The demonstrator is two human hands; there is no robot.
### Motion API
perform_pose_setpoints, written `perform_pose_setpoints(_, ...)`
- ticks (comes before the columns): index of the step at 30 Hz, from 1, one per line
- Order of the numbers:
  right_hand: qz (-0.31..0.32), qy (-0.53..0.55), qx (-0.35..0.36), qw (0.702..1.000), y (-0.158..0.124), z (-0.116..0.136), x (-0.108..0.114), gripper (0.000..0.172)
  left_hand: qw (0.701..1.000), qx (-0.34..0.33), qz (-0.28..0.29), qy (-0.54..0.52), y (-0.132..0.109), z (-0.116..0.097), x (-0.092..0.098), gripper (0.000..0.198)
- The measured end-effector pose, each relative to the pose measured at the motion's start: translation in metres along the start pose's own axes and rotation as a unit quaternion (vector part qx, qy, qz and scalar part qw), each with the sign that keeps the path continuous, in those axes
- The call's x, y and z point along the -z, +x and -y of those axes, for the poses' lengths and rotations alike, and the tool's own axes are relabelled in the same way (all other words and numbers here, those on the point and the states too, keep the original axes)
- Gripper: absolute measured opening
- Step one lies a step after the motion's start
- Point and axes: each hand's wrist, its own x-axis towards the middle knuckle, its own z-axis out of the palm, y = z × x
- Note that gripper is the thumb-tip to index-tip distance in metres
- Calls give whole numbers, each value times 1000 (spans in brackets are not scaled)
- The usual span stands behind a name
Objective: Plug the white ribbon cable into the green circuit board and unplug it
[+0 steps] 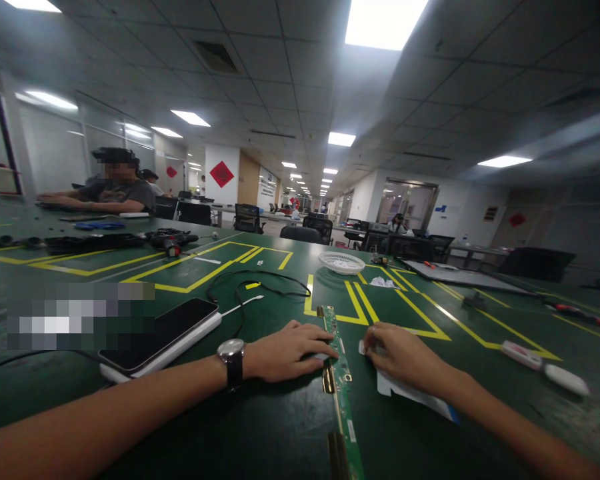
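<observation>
A long, narrow green circuit board (343, 400) with gold-brown flex strips along its left edge lies on the green table. My left hand (293, 353), a watch on its wrist, rests with fingers stretched out and their tips on the board. Something pale shows under those fingers, too hidden to name. To the right of the board, my right hand (405, 353) is closed in a pinch on a small white piece (362, 347), whose material I cannot make out. Beneath the right hand and wrist lies a white sheet (415, 397) with a blue edge.
On the left lie a phone (165, 333) on a white case-like object and a black cable (240, 293). Ahead stands a white woven basket (341, 263) near crumpled tissue (384, 283). A white-and-pink object (521, 355) is at right. Another person (115, 187) sits at far left.
</observation>
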Motion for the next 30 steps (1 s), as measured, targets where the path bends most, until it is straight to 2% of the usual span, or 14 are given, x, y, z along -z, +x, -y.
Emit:
perform_pose_setpoints(6, -46, 36, 37, 998, 1, 23, -14, 13, 1000, -9, -15, -10, 0, 0, -1, 35)
perform_pose_setpoints(19, -61, 24, 20, 998, 5, 23, -22, 14, 1000, -11, -15, -8, 0, 1, -2, 36)
perform_pose_setpoints(30, -69, 19, 38, 997, 9, 16, -29, 15, 1000, -9, -10, -21, 0, 3, -2, 36)
